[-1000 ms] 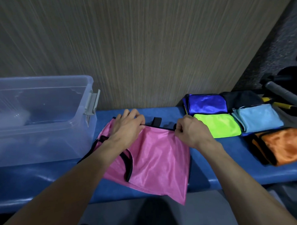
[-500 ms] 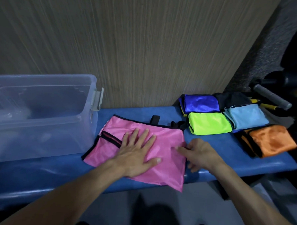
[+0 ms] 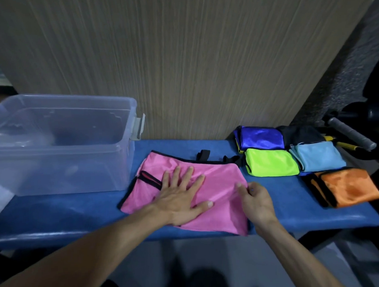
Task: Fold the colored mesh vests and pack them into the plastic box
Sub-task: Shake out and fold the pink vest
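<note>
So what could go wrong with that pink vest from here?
The pink mesh vest overhangs the front edge of the blue padded bench, so it might slide off if the flat left hand lifts. The right hand pinches only its right edge, so the slippery fabric may bunch into a crooked fold.

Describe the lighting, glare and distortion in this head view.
Head view: dim light with dark corners; sheen on the orange vest and blue vest; soft glare on the plastic box; wide-angle bending of the bench edge; pink vest slightly soft.
</note>
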The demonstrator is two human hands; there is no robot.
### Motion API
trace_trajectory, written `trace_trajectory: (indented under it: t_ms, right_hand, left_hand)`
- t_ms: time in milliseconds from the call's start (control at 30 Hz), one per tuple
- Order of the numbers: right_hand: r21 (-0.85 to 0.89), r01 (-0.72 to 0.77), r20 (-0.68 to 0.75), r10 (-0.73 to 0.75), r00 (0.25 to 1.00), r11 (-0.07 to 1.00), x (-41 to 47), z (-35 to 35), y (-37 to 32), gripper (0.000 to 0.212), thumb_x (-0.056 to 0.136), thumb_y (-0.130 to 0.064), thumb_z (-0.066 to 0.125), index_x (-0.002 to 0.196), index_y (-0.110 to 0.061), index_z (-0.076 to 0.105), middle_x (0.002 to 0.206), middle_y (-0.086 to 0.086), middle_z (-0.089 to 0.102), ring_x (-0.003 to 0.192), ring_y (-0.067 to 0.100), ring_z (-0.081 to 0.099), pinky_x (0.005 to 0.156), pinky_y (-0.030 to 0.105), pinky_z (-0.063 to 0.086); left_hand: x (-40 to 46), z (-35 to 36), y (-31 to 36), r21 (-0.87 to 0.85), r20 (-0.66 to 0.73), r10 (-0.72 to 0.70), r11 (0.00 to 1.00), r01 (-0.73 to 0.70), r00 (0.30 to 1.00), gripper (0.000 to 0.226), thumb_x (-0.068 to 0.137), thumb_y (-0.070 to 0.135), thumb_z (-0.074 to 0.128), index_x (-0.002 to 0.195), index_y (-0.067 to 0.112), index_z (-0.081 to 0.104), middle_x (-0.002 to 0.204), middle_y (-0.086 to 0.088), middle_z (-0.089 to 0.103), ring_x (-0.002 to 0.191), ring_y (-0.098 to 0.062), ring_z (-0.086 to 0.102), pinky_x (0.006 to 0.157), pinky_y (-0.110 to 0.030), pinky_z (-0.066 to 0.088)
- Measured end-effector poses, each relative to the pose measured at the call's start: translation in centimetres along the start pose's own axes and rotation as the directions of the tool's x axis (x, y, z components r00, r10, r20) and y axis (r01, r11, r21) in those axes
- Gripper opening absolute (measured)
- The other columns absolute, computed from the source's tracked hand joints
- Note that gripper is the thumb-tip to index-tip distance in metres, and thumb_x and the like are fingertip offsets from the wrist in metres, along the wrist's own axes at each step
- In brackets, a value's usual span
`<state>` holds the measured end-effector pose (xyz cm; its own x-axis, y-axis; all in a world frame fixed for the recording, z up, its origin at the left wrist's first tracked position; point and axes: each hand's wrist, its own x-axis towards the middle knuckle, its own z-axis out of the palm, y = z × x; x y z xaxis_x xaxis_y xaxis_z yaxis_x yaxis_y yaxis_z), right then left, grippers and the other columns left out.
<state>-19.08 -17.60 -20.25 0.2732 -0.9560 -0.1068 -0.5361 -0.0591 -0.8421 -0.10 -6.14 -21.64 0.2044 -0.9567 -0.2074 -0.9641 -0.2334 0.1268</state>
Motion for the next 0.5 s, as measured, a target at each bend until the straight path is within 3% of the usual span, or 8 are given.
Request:
trace_trajectory:
  t_ms: [67, 167, 300, 400, 500]
  right_hand:
    - [-0.01, -0.001, -0.04, 0.001, 0.999, 1.0, 0.0, -0.1, 0.3, 0.027, 0.103, -0.032, 0.055, 0.091, -0.007, 0.057, 0.081, 0.004, 0.061, 0.083, 0.029, 0.059, 0.075, 0.038, 0.044]
    - [-0.042, 0.03, -0.037, -0.032, 0.999, 0.999, -0.3, -0.1, 0.7, 0.026, 0.105, -0.03, 0.051, 0.097, -0.006, 0.054, 0.084, 0.004, 0.061, 0.086, 0.031, 0.058, 0.074, 0.037, 0.04]
    - [0.023, -0.001, -0.002, 0.001, 1.0, 1.0, -0.3, -0.3, 0.8, 0.023, 0.103, -0.031, 0.056, 0.1, -0.009, 0.061, 0.086, 0.006, 0.066, 0.083, 0.026, 0.061, 0.077, 0.039, 0.048]
    - [0.248, -0.106, 0.085, 0.087, 0.993, 0.963, -0.8, -0.6, 0.3, 0.015, 0.099, -0.022, 0.064, 0.102, -0.008, 0.068, 0.088, 0.011, 0.073, 0.078, 0.026, 0.067, 0.075, 0.04, 0.056]
    - [0.416, -0.202, 0.215, 0.12, 0.969, 0.887, -1.5, -0.9, -0.5, 0.012, 0.094, -0.016, 0.07, 0.105, -0.01, 0.071, 0.092, 0.012, 0.078, 0.086, 0.032, 0.075, 0.081, 0.046, 0.062]
  left_hand:
    - [0.1, -0.2, 1.0, -0.005, -0.03, -0.022, 1.0, 0.022, 0.999, 0.091, 0.088, 0.087, 0.01, 0.16, 0.036, -0.011, 0.167, -0.004, -0.025, 0.152, -0.04, -0.024, 0.12, -0.063, -0.01]
    - [0.7, -1.2, 1.1, 0.01, -0.185, -0.025, 1.0, 0.028, 0.982, 0.087, 0.092, 0.082, 0.018, 0.161, 0.032, 0.007, 0.171, -0.004, -0.008, 0.156, -0.037, -0.007, 0.122, -0.062, -0.003]
    - [1.4, -0.7, 0.2, 0.033, -0.1, -0.009, 0.999, 0.013, 0.995, 0.089, 0.086, 0.088, 0.013, 0.159, 0.042, -0.01, 0.166, 0.0, -0.027, 0.151, -0.037, -0.028, 0.119, -0.065, -0.012]
    - [1.9, -0.3, 0.1, 0.021, -0.041, -0.014, 1.0, 0.015, 0.999, 0.093, 0.082, 0.093, 0.012, 0.155, 0.047, -0.02, 0.162, -0.001, -0.035, 0.146, -0.039, -0.036, 0.115, -0.067, -0.019]
    - [2.2, -0.4, 0.3, 0.015, -0.005, -0.013, 1.0, 0.013, 1.0, 0.094, 0.08, 0.094, 0.014, 0.153, 0.048, -0.023, 0.16, -0.002, -0.039, 0.142, -0.041, -0.04, 0.113, -0.069, -0.02]
